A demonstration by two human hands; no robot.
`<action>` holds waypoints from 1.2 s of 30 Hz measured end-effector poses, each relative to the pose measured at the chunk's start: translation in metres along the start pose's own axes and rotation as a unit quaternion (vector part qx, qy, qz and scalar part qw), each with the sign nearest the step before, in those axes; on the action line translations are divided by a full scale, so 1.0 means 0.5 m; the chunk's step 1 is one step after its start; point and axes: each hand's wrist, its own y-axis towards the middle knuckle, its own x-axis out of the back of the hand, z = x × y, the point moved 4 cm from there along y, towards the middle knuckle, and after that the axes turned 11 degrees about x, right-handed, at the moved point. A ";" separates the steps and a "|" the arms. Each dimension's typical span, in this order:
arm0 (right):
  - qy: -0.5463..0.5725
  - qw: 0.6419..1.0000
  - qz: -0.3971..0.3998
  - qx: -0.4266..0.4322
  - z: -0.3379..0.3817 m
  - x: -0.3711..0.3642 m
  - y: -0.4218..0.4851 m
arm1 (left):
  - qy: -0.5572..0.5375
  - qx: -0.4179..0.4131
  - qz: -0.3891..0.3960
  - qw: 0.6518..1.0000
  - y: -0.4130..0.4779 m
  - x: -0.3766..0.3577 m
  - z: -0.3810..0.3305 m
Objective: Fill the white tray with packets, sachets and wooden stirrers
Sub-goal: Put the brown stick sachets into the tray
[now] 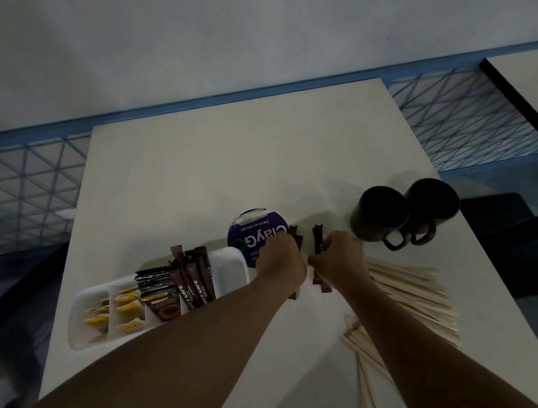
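Gathering brown sachets (317,243) at 3 o'clock of the white tray (77,318), left hand (281,257) and right hand (339,253) each curled around some; squaring the bundle before lifting would probably serve best. Wooden stirrers (413,292) lay fanned at 5 o'clock. Two dark mugs (381,214) at 2 o'clock crowded the right knuckles.

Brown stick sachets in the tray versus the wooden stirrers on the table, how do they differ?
The brown stick sachets are dark with printed lettering; the wooden stirrers are pale and plain. The sachets stand on end in the white tray; the stirrers lie flat on the table, outside it. Both are long and thin.
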 end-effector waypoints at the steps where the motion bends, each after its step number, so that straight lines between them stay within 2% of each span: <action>1: -0.002 1.000 0.004 -0.004 -0.002 -0.002 0.002 | 0.006 0.001 0.007 1.000 -0.001 -0.002 -0.001; 6: -0.012 0.999 0.044 -0.005 -0.005 -0.009 0.005 | 0.032 -0.009 0.038 0.999 -0.007 -0.009 -0.003; 14: -0.030 0.998 0.054 -0.009 -0.006 -0.006 -0.009 | -0.033 -0.011 0.072 0.997 -0.014 0.007 0.008; 27: 0.031 0.999 0.023 0.004 0.026 0.004 -0.051 | -0.144 -0.051 0.027 0.988 -0.041 0.143 0.035; 32: 0.065 0.996 -0.003 0.062 0.084 0.034 -0.074 | -0.211 -0.057 0.027 0.976 -0.054 0.201 0.074; 36: 0.133 0.985 -0.021 0.111 0.160 0.049 -0.098 | -0.252 -0.059 0.015 0.966 -0.064 0.246 0.128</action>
